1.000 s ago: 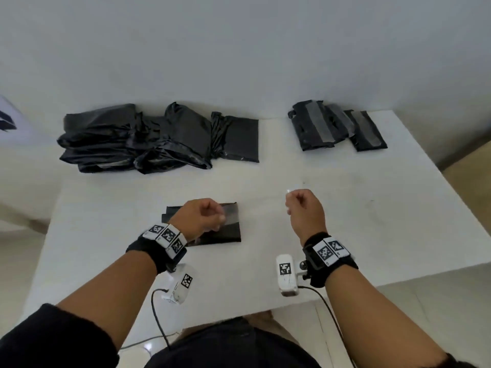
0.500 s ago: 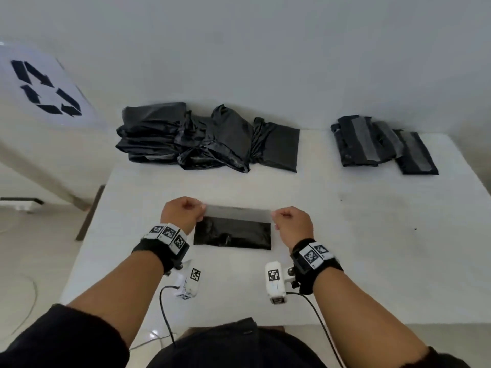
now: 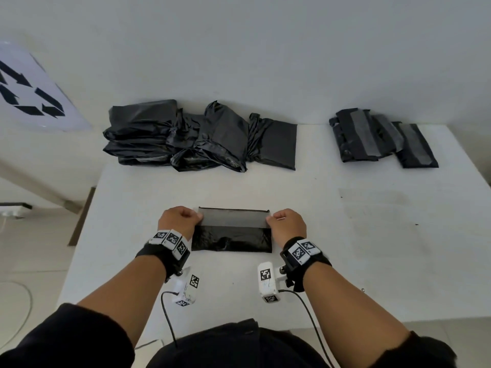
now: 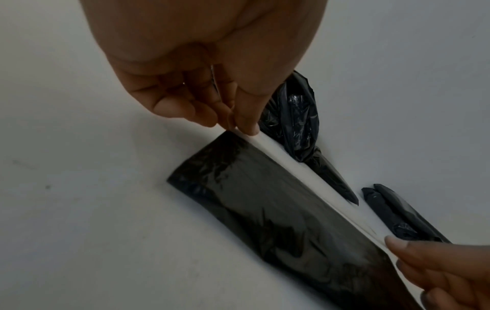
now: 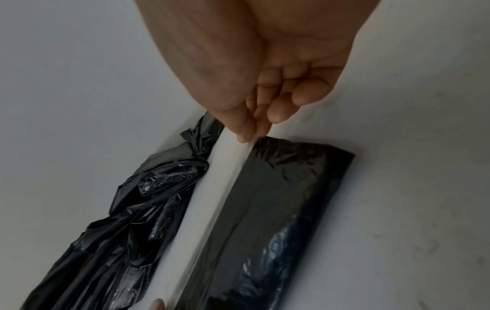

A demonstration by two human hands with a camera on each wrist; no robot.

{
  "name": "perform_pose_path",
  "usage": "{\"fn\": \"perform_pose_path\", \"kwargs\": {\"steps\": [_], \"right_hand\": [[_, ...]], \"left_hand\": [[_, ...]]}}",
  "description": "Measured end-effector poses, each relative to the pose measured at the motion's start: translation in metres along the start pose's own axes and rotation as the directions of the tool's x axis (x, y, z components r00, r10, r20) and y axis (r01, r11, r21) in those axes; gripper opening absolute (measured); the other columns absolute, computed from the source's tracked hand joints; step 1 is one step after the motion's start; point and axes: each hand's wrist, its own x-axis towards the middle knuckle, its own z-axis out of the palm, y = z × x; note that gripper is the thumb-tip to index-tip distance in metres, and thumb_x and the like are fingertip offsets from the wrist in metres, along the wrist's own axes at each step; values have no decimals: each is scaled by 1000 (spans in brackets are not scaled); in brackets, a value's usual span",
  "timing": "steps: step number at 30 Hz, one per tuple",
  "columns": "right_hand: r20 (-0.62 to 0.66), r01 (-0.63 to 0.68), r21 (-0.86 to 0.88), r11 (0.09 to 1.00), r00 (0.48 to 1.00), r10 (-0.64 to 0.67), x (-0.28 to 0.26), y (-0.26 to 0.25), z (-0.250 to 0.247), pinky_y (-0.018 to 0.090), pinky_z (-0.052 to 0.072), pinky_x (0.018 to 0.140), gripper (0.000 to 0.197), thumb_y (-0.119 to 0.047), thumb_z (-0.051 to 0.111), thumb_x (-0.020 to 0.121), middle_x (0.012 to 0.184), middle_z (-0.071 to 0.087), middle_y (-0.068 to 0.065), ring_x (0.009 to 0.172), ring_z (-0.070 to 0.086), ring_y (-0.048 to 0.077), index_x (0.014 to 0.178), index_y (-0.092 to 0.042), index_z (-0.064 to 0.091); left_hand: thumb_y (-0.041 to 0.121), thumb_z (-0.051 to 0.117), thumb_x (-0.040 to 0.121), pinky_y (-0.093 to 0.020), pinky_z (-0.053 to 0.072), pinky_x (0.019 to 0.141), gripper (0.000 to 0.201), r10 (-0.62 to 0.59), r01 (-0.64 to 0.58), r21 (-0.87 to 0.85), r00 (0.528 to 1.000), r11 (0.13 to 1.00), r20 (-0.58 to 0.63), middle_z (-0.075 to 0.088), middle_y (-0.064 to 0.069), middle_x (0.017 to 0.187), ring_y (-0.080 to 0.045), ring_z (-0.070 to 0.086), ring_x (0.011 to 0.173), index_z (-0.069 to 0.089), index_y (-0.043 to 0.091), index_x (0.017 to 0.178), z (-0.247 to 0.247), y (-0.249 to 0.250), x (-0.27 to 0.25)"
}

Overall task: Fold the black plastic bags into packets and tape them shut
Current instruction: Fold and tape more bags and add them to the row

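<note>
A folded black bag packet (image 3: 231,240) lies flat on the white table (image 3: 372,248) in front of me. A strip of clear tape (image 3: 233,218) is stretched across its far half. My left hand (image 3: 178,220) pinches the tape's left end between thumb and fingertips, as the left wrist view shows at the packet's corner (image 4: 240,123). My right hand (image 3: 288,224) pinches the right end (image 5: 252,134). In both wrist views the tape (image 4: 291,167) (image 5: 220,188) runs taut just above the black packet (image 4: 278,209) (image 5: 278,209).
A heap of loose black bags (image 3: 186,136) lies at the table's back left, against the wall. Taped packets (image 3: 380,139) are stacked at the back right. A white sheet with a recycling symbol (image 3: 29,94) leans at the far left, off the table.
One second ago my hands were apart, the left on the packet. They then stretched the tape between them and brought it down over the packet's far half.
</note>
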Motion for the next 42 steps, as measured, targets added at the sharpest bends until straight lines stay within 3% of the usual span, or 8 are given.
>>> {"fn": "perform_pose_path", "kwargs": {"steps": [17, 21, 23, 25, 27, 28, 32, 42], "right_hand": [[-23, 49, -175, 983, 998, -54, 6, 7, 8, 26, 35, 58, 22, -41, 62, 93, 77, 60, -10, 77, 57, 16, 79, -24, 60], [-107, 242, -148, 959, 960, -259, 0, 7, 10, 30, 47, 71, 23, -37, 51, 99, 98, 63, 1, 91, 59, 21, 99, -20, 67], [-66, 471, -225, 853, 866, -496, -5, 5, 15, 38, 49, 86, 26, -31, 49, 100, 110, 64, 4, 103, 55, 24, 112, -18, 68], [83, 669, -336, 664, 723, -686, -11, 0, 24, 42, 47, 96, 35, -31, 46, 100, 125, 64, 8, 115, 54, 29, 123, -14, 65], [298, 759, -411, 506, 636, -712, -18, -3, 35, 45, 39, 108, 52, -41, 32, 100, 142, 54, 11, 131, 47, 30, 136, -12, 56], [400, 772, -438, 461, 627, -669, -20, -3, 40, 46, 31, 115, 63, -47, 21, 99, 150, 45, 11, 139, 38, 30, 143, -11, 48], [572, 756, -533, 379, 652, -497, -22, 9, 43, 42, -1, 123, 90, -60, -9, 84, 165, 13, 4, 152, 3, 19, 157, -16, 19], [497, 656, -564, 501, 755, -428, -20, 30, 21, 40, -7, 123, 108, -76, -23, 74, 166, 9, 2, 153, -1, 15, 158, -18, 12]], "left_hand": [[35, 76, 81, -29, 44, 76, 30, -20, 25, 133, 999, 991, -44, 64, 1, 91, -23, 61, 89, 59, 17, 97, 9, -12, 10], [36, 66, 87, -32, 45, 74, 26, 182, -165, 197, 981, 966, -72, 57, 0, 101, -19, 56, 88, 55, 20, 105, 10, -4, 0], [29, 61, 91, -36, 48, 83, 19, 451, -443, 250, 892, 861, 31, 57, 1, 106, -20, 55, 95, 59, 20, 107, 16, 1, -7], [29, 53, 90, -43, 46, 96, 30, 658, -701, 285, 712, 654, 244, 60, -5, 117, -25, 53, 108, 63, 15, 115, 27, 3, -13], [45, 33, 90, -50, 31, 113, 61, 644, -807, 340, 590, 482, 487, 47, -9, 144, -30, 40, 133, 50, 12, 138, 37, 1, -18], [53, 19, 87, -49, 16, 120, 75, 561, -809, 400, 588, 431, 583, 30, -6, 157, -29, 23, 145, 34, 14, 149, 40, -3, -20], [63, -6, 80, -41, -10, 120, 87, 384, -777, 524, 628, 348, 676, -12, 2, 162, -18, -18, 148, -3, 19, 156, 40, -28, -15], [71, -6, 84, -37, -13, 119, 86, 418, -778, 503, 628, 378, 657, -13, 5, 162, -16, -20, 147, -6, 23, 155, 41, -40, -13]]}}
